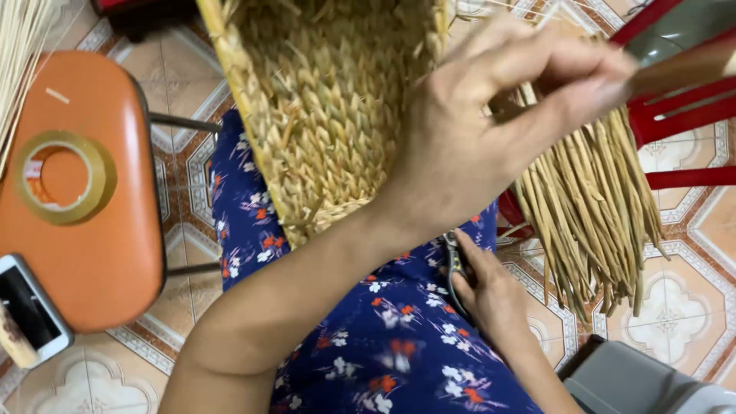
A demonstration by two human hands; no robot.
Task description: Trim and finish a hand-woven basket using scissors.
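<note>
While the left hand (pixel 491 130) pinches straw (pixel 590 207) at 2 o'clock, steadying the basket (pixel 330 100).
Right hand (pixel 491 295) at 5 o'clock grips scissors (pixel 457 264), kept handy.

My only view: head camera, looking steeply down at lap (pixel 399 345) and floor (pixel 690 307), very close; hands, basket (pixel 330 100) fill frame.

Woven basket panel (pixel 330 107) at top centre: dry plaited straw, rough, matt, loose fibre ends. Loose straw strands (pixel 590 215) at right: stiff, matt, tan. Orange stool seat (pixel 100 253) at left: smooth plastic, slight sheen. Tape roll (pixel 65 178) on it: glossy translucent film. Phone (pixel 27 307) at lower left: glossy glass. Floor tiles (pixel 690 307): glazed ceramic, patterned. Dress (pixel 383 345): soft printed cloth. Red chair (pixel 682 115) at upper right: shiny plastic.
</note>
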